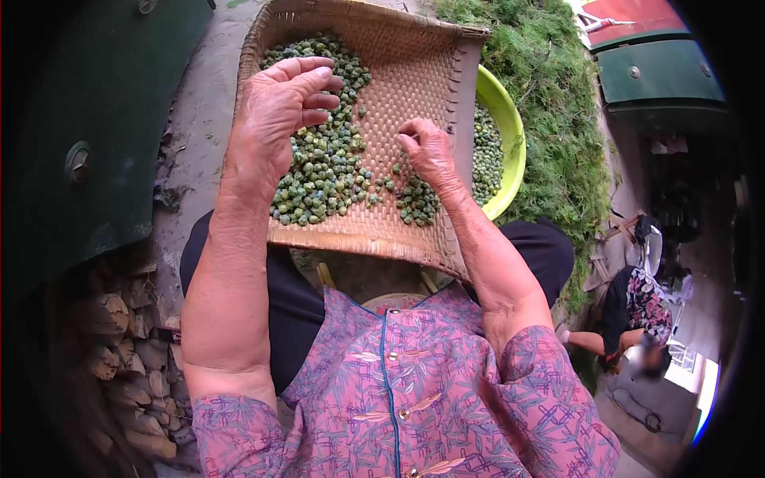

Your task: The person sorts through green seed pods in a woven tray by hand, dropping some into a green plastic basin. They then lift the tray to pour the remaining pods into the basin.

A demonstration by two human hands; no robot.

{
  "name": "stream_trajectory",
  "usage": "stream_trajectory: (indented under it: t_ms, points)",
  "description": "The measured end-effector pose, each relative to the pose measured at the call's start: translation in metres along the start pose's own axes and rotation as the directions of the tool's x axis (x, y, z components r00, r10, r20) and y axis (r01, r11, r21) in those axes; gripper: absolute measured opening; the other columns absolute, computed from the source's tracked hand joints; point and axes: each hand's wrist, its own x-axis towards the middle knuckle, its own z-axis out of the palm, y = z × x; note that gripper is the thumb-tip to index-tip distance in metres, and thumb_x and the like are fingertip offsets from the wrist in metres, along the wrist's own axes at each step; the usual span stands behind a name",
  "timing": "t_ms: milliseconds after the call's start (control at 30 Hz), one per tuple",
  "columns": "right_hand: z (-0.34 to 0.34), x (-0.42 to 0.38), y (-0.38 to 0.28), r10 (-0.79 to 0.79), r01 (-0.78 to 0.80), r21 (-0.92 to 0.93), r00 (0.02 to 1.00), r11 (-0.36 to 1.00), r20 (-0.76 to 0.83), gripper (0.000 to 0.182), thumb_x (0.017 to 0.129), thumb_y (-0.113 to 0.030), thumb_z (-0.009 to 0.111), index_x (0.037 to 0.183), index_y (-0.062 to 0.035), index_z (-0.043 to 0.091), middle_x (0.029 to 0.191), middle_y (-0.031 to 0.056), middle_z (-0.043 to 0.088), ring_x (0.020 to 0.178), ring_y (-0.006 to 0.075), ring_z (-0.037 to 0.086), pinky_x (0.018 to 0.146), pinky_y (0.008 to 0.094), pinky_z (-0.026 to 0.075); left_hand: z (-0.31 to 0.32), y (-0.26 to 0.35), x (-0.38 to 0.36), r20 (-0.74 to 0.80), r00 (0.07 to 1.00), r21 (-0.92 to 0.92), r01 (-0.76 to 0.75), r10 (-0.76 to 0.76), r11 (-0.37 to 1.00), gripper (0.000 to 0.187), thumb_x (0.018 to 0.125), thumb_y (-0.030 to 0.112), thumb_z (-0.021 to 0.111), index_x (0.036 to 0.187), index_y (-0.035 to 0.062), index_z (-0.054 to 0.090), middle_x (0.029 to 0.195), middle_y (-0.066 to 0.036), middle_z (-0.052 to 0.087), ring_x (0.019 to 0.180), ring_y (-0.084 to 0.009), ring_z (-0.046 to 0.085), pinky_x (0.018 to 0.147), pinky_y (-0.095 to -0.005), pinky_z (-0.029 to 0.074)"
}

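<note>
A woven basket tray (398, 88) rests across the person's lap, its flat edge strip on the right side. Small green cones or fruits (319, 179) form a large pile on its left part, and a smaller heap (418, 201) lies near the lower right. My left hand (287, 103) hovers over the large pile, fingers partly spread, with nothing visible in it. Above the small heap is my right hand (426, 147), its thumb and index finger brought together; whatever may be between them is too small to make out.
A lime-green basin (514, 155) with more green fruits sits partly under the tray's right edge. Cut green foliage (550, 119) covers the ground beyond. Firewood (135, 374) is stacked at lower left beside a dark green panel (88, 119). Another person (637, 311) is at lower right.
</note>
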Motion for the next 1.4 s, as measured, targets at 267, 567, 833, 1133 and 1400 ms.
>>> stream_trajectory:
  t_ms: [267, 567, 833, 1133, 1400]
  points:
    - [0.053, 0.016, -0.039, 0.063, -0.035, -0.128, 0.973, 0.991, 0.222, 0.042, 0.074, -0.012, 0.069, 0.113, -0.0052, 0.057, 0.103, 0.0196, 0.054, 0.100, 0.0334, 0.055, 0.088, 0.0397, 0.044, -0.002, 0.002, 0.000, -0.036, 0.999, -0.056, -0.023, 0.021, 0.998, 0.022, 0.086, 0.015, 0.063, 0.104, 0.0019, 0.062, 0.086, -0.008, 0.067, 0.069, -0.0104, 0.063, 0.059, -0.0219, 0.049]
    - [0.052, 0.014, -0.046, 0.106, -0.056, -0.188, 0.959, 0.981, 0.265, 0.042, 0.074, -0.010, 0.064, 0.114, -0.0057, 0.053, 0.105, 0.0217, 0.052, 0.104, 0.0386, 0.052, 0.091, 0.0432, 0.042, -0.002, 0.001, 0.000, -0.015, 0.999, -0.031, -0.032, 0.031, 0.999, 0.023, 0.088, 0.016, 0.062, 0.106, 0.0023, 0.061, 0.089, -0.007, 0.068, 0.071, -0.0096, 0.063, 0.062, -0.0202, 0.051]
    - [0.068, 0.014, -0.055, 0.227, -0.189, -0.213, 0.959, 0.959, 0.171, 0.034, 0.075, -0.007, 0.060, 0.108, -0.0047, 0.053, 0.104, 0.0214, 0.052, 0.101, 0.0395, 0.053, 0.087, 0.0445, 0.044, -0.001, -0.001, 0.000, -0.006, 0.999, -0.045, -0.036, 0.036, 0.998, 0.022, 0.088, 0.016, 0.062, 0.105, 0.0026, 0.062, 0.088, -0.006, 0.068, 0.070, -0.0095, 0.064, 0.061, -0.0200, 0.051]
    - [0.055, 0.007, -0.035, 0.013, -0.008, -0.049, 0.995, 0.999, 0.100, 0.022, 0.072, -0.001, 0.057, 0.094, -0.0025, 0.056, 0.092, 0.0192, 0.055, 0.090, 0.0359, 0.056, 0.080, 0.0444, 0.046, -0.002, 0.000, 0.000, -0.026, 0.999, -0.026, -0.034, 0.034, 0.999, 0.022, 0.088, 0.016, 0.061, 0.105, 0.0026, 0.062, 0.088, -0.007, 0.068, 0.071, -0.0101, 0.064, 0.061, -0.0205, 0.052]
    - [-0.060, -0.018, 0.045, 0.159, -0.209, -0.117, 0.928, 0.971, -0.336, 0.015, 0.075, -0.006, 0.057, 0.090, -0.0028, 0.060, 0.081, 0.0153, 0.059, 0.078, 0.0299, 0.058, 0.074, 0.0403, 0.048, -0.001, 0.002, -0.002, 0.000, 0.999, -0.034, -0.044, 0.044, 0.998, 0.022, 0.089, 0.016, 0.061, 0.106, 0.0025, 0.062, 0.089, -0.007, 0.068, 0.072, -0.0101, 0.064, 0.062, -0.0204, 0.052]
